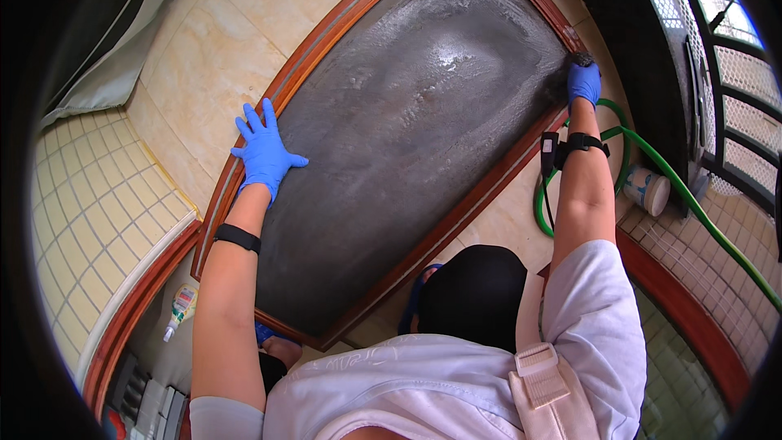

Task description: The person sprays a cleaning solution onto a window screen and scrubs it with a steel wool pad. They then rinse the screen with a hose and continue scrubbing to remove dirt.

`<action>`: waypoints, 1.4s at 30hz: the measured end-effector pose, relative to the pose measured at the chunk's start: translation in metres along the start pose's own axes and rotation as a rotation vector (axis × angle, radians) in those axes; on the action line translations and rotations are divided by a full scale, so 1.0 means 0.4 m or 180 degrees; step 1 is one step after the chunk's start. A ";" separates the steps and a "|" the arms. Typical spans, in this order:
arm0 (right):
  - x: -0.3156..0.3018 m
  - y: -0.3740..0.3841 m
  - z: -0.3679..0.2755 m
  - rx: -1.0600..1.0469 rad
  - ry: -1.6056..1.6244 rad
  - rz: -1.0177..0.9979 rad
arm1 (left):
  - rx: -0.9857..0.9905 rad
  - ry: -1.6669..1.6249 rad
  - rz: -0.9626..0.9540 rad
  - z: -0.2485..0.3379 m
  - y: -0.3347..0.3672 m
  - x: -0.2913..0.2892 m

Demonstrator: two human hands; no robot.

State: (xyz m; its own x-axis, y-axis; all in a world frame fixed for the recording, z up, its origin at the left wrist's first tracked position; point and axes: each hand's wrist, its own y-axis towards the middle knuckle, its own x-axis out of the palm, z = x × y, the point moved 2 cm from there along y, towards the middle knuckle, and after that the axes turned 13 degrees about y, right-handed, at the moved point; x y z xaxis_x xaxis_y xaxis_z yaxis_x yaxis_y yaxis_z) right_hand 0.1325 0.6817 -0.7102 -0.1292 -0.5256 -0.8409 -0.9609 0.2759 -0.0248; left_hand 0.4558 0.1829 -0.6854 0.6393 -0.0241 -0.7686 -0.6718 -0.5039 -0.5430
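On the beige marbled floor tiles (220, 49), large dark-grey rectangular panel (407, 138) set diagonally in front of the person, red-brown wooden frame (312, 55) around it. Can't tell if it's dead flat or slightly tilted. Surface looks wet, pale streaks and smears toward the far end.

Left hand in blue glove (266, 156): grasping nothing, fingers splayed over the frame's left rail, thumb out over the panel.

Right hand in blue glove (583, 84): clenched on a dark, rough-textured scrubbing pad (581, 59), at the frame's right-hand edge. Pad mostly hidden by the fist.

Black band on each forearm; right one carries a small black box (549, 147). Green hose (664, 167) loops by the right forearm, white-and-blue cylindrical tub (646, 189) near it. Small labelled squeeze bottle (181, 303) left of the left forearm.
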 end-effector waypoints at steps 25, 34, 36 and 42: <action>0.412 -0.433 -0.581 -0.2304 0.0294 -0.1378 | -0.0026 0.0223 -0.0129 -0.037 -0.015 -0.014; 0.204 -0.367 -0.246 -0.1717 -0.0349 -0.1162 | -0.0055 0.0126 -0.0208 -0.060 -0.029 -0.005; 0.197 -0.148 -0.275 -0.0790 -0.0573 -0.0554 | 0.0034 0.0137 -0.0167 -0.042 -0.017 -0.018; 0.386 -0.274 -0.580 -0.1969 -0.0198 -0.0981 | 0.0040 0.0122 -0.0192 -0.036 -0.008 -0.012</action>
State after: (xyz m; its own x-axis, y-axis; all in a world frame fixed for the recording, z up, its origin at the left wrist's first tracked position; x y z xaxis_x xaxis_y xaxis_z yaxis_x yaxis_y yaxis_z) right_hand 0.1609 0.3834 -0.7119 0.1686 -0.4539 -0.8749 -0.9169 -0.3979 0.0297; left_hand 0.4602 0.1721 -0.6753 0.6924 -0.0272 -0.7210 -0.6361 -0.4946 -0.5922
